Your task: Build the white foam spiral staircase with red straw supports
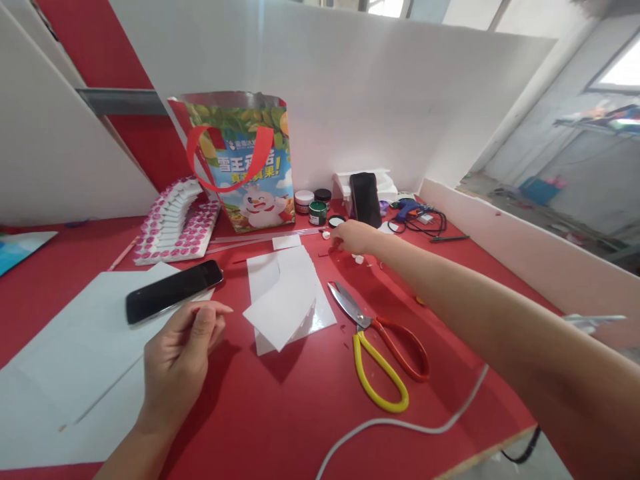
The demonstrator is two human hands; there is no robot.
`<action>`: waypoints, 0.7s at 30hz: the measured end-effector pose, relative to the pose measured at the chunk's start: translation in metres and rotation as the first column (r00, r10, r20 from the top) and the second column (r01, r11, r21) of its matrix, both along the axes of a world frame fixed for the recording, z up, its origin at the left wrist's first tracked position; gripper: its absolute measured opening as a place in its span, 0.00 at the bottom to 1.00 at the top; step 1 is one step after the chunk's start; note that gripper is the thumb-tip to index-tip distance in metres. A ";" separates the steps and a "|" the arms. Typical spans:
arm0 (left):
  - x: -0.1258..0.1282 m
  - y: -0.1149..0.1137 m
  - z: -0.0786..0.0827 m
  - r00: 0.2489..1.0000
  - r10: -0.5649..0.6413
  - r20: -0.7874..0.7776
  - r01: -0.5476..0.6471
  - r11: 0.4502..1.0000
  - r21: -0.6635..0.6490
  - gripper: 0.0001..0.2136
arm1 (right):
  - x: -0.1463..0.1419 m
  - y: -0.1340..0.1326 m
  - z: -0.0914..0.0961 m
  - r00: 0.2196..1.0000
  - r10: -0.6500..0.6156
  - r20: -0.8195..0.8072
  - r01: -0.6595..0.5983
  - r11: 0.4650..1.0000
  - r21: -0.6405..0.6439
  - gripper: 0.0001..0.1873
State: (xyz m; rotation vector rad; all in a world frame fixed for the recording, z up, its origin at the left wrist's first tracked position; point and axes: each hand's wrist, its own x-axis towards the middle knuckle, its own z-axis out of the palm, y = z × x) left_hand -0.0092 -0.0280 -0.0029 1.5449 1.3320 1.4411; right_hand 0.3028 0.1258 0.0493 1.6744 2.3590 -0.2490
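My left hand hovers over the red table, fingers pinched on a tiny red scrap, close to a black phone lying on a white sheet. My right hand reaches far across the table, fingers curled down onto small red and white scraps near a black lid. Whether it grips one is hidden. Between my hands lie folded white paper pieces. Scissors with one yellow and one red handle lie open under my right forearm.
A printed gift bag with red handles stands at the back. Beside it lie sticker sheets, paint jars, a second phone propped on a white box, and a blue glue gun. A white cable crosses the front edge.
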 end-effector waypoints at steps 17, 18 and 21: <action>0.002 -0.002 0.001 0.999 0.024 -0.040 -0.024 1.000 -0.017 0.13 | -0.009 -0.025 -0.001 0.999 0.041 0.001 -0.041 0.998 -0.041 0.15; 0.002 -0.002 0.001 0.999 0.017 -0.044 -0.018 1.000 -0.013 0.13 | -0.009 -0.027 0.001 0.999 0.054 0.002 -0.054 0.997 -0.052 0.15; 0.000 -0.002 -0.001 0.999 -0.011 -0.045 0.011 1.000 -0.010 0.12 | -0.004 -0.033 0.007 0.998 0.068 0.010 -0.067 0.995 -0.078 0.16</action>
